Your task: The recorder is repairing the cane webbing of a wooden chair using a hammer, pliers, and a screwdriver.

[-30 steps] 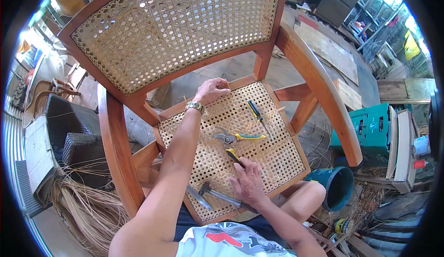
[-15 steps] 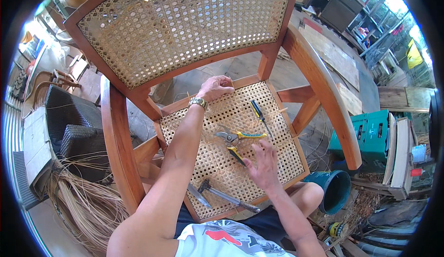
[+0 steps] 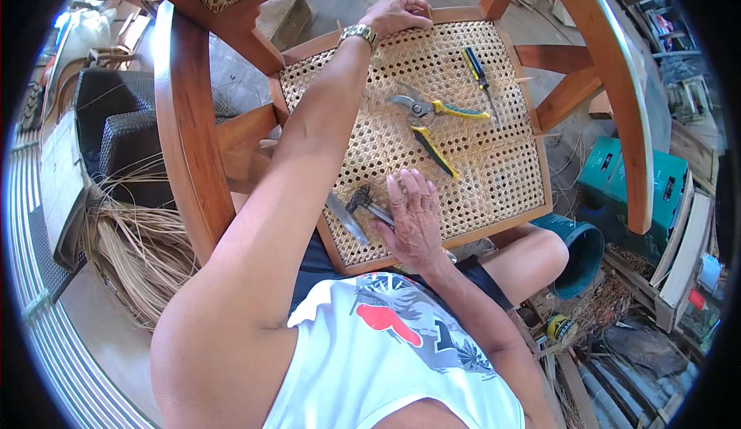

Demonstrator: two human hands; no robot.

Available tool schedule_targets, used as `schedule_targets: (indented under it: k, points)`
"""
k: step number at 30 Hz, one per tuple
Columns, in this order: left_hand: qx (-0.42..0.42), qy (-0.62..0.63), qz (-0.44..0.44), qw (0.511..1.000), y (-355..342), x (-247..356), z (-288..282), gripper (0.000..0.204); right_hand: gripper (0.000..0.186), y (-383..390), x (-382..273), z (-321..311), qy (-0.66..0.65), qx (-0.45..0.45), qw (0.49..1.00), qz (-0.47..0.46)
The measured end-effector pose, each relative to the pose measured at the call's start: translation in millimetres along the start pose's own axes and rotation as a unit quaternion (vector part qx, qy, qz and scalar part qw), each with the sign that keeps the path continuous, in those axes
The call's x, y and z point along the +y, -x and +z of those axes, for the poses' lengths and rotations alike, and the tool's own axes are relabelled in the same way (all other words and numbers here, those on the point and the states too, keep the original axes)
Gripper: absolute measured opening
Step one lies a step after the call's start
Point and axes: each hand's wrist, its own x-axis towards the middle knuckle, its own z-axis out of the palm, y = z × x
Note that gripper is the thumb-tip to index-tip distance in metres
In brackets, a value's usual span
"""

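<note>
A chair with a woven cane seat (image 3: 494, 174) in a wooden frame stands before me. At the seat's back rail, my left hand (image 3: 397, 17) has its fingers curled together; whatever is under them is hidden. My right hand (image 3: 417, 217) lies over the handle of a hammer (image 3: 361, 197) near the front edge, fingers stretched forward and the thumb beside the handle. A flat metal blade (image 3: 347, 219) rests left of the hammer. Farther back on the cane are spread pruning shears (image 3: 421, 110) with yellow and dark handles. To their right lies a screwdriver (image 3: 478, 70).
Wooden armrests (image 3: 193, 136) rise on both sides of the seat. Small wooden pegs (image 3: 525, 80) stick up along its right edge. A bundle of cane strands (image 3: 143, 236) hangs at the left. On the right stand a green crate (image 3: 633, 190) and a dark green bucket (image 3: 575, 255).
My right hand has moved from beside the pruning shears to the hammer near the front edge. My left hand stays at the back rail. The view has tilted down.
</note>
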Motion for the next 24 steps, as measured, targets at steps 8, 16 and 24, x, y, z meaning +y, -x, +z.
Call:
schedule_targets:
  k: [8,16,24]
  points:
    - [-0.064,0.053,0.000,0.997,10,-4,5,0.038,0.098,1,12,-35,-0.020,0.008,1.000,-0.021]
    - [0.058,-0.085,-0.069,0.992,-3,-4,13,0.043,0.079,-104,133,-103,0.111,0.137,0.980,0.087]
    - [0.142,-0.097,-0.021,0.985,8,2,22,0.024,0.100,-59,76,-60,0.156,-0.039,0.987,-0.005]
